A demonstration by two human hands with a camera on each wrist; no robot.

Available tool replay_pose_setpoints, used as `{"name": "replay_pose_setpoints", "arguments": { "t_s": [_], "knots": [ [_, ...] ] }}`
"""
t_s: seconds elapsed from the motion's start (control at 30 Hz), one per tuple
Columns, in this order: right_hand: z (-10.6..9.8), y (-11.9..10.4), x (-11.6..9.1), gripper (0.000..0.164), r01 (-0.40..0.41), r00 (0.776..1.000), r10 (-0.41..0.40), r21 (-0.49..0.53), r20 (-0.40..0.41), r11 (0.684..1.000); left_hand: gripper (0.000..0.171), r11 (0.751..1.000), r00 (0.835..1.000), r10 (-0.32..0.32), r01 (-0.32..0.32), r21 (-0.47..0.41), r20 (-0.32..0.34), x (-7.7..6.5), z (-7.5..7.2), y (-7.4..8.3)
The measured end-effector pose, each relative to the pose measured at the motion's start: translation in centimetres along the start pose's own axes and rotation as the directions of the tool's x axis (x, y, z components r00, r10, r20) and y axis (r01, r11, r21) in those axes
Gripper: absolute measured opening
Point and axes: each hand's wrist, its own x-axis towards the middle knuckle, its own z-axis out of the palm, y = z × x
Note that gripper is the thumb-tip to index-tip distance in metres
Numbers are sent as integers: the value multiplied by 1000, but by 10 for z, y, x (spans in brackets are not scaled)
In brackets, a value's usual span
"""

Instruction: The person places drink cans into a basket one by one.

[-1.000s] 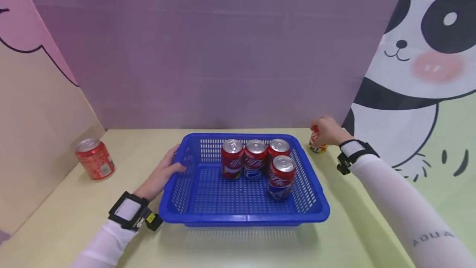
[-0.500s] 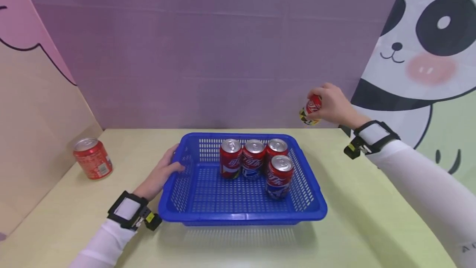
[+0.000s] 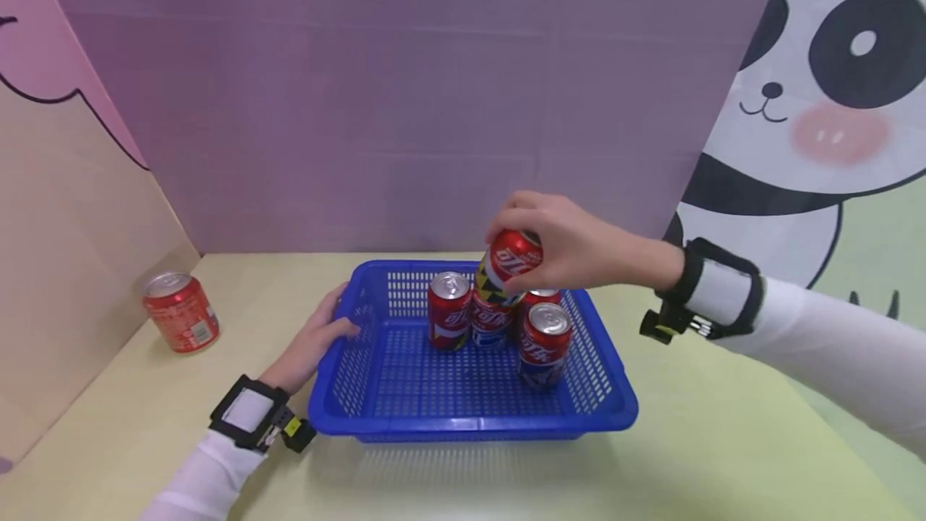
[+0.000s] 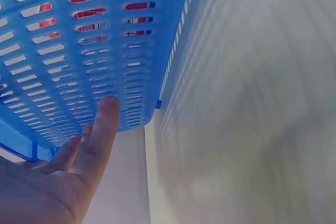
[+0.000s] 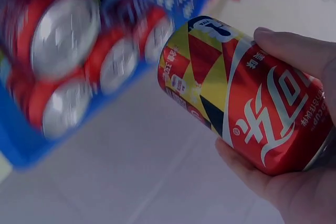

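A blue plastic basket (image 3: 473,424) with perforated walls stands on the table. My left hand (image 3: 311,344) grips its left rim, thumb over the inside. In the left wrist view the fingers (image 4: 100,140) lie against the outer wall. My right hand (image 3: 564,244) holds a red soda can (image 3: 512,257) with a yellow-and-black checked band, tilted, above the back of the basket. The right wrist view shows thumb and fingers around this can (image 5: 247,93). Several red soda cans stand upright in the basket, among them a left one (image 3: 449,312) and a front one (image 3: 545,348).
Another red can (image 3: 181,312) stands apart on the pale yellow table (image 3: 253,280), left of the basket. A purple wall (image 3: 347,103) rises behind, and a panda-printed panel (image 3: 832,143) is at the right.
My right hand has lifted the checked can off the table at the right and carried it left over the basket. The left hand has kept its place on the rim.
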Motion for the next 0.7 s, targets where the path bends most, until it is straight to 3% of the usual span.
{"name": "replay_pose_setpoints", "arguments": {
  "t_s": [0.17,0.53,0.7],
  "knots": [
    [31,-12,1,48,5,990,-11,45,141,999,80,1000,1000,-3,3,10,2,2,0,0],
    [81,-14,-3,51,44,932,7,-133,362,990,80,1000,1000,7,-7,24,1,3,2,-1],
    [91,-13,-4,53,49,908,15,-143,419,988,80,1000,1000,-6,6,22,-2,2,2,0]
  ]
}}
